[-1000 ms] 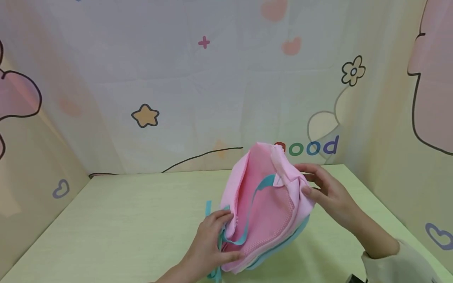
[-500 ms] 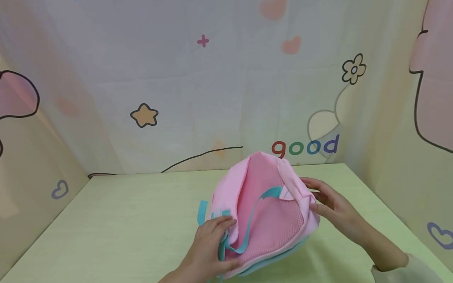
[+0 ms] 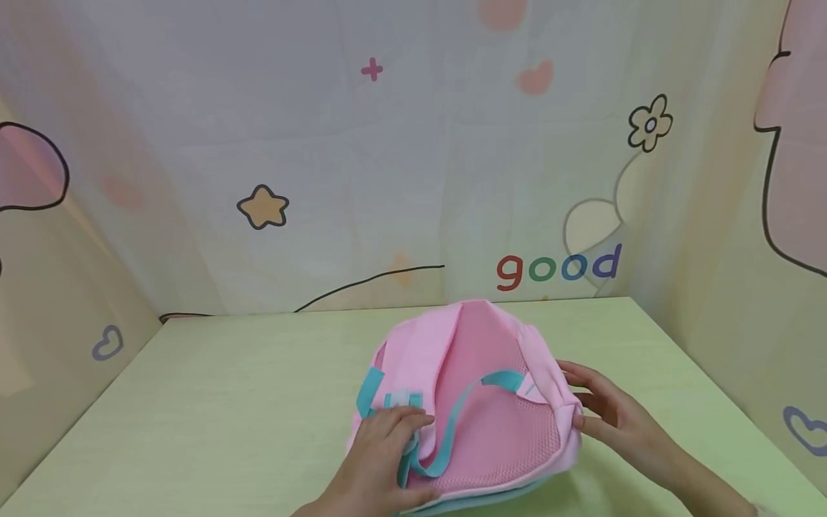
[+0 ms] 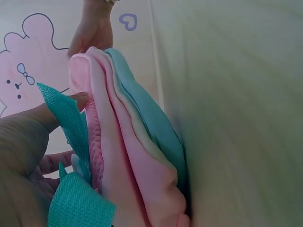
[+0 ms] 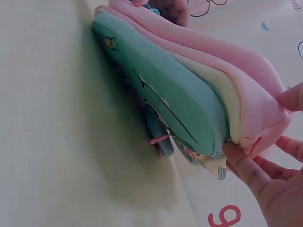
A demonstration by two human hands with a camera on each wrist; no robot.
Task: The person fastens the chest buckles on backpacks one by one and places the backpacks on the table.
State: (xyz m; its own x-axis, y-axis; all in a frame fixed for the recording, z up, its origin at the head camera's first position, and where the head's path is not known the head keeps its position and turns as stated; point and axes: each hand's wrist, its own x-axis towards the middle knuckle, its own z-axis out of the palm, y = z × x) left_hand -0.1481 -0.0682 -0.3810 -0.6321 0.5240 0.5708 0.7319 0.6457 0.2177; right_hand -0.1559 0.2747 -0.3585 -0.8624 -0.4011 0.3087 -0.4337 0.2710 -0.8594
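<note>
Low in the frame, my left hand (image 3: 377, 459) and right hand (image 3: 625, 425) gripped a seemingly light, floppy backpack (image 3: 500, 439), best held at both sides.

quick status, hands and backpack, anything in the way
Left hand on pink strap; right hand holding backpack by a corner. Back side up. In the way: loose teal strap across it.

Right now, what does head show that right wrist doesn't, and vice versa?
Only head: the orange star on the backdrop, and the mesh back of the bag.
Only right wrist: the small pink strip at the bag's teal front.
Both: the bag, table, left hand, right hand and red letter g.
</note>
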